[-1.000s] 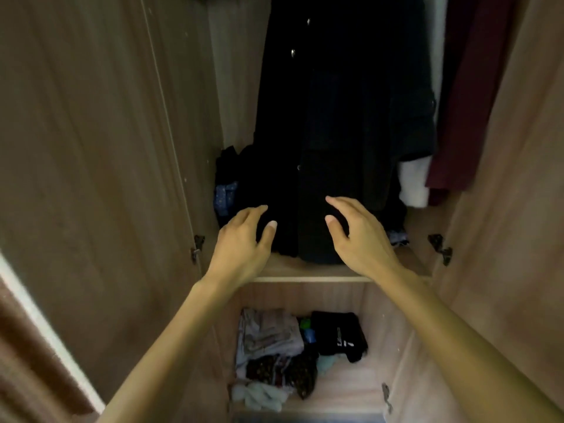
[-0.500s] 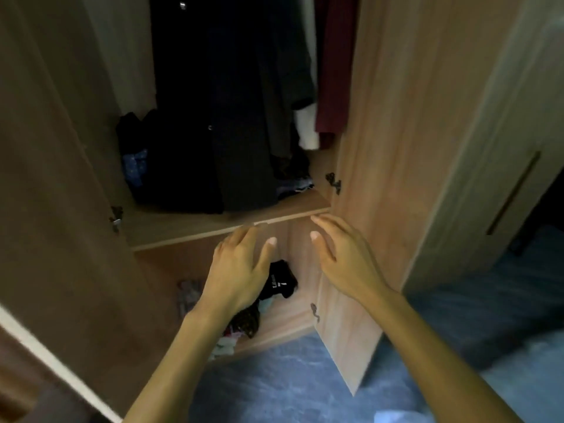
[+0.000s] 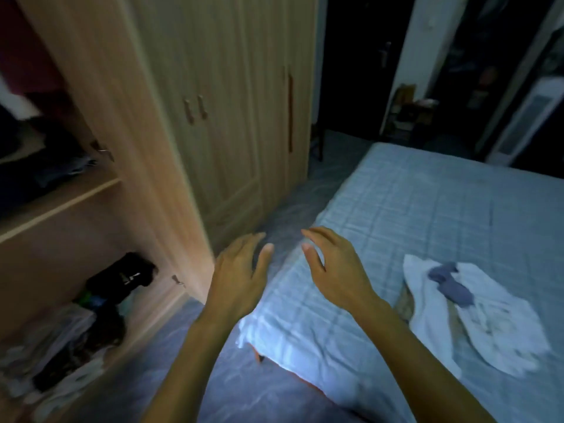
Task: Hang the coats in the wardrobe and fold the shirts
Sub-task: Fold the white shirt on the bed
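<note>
Both hands, left hand [image 3: 236, 280] and right hand [image 3: 337, 270], hover spread and empty; the crumpled white shirt [image 3: 476, 319] lies on the bed [image 3: 427, 209], right of them, apart.

A white shirt [image 3: 500, 328] lies crumpled and unfolded on the bed [image 3: 427, 203]; the wooden wardrobe [image 3: 232, 87] stands beside the bed, one door open.

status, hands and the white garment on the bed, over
Left hand open, empty. Right hand open, empty. White garment unfolded on bed, blue-grey cloth on top.
</note>
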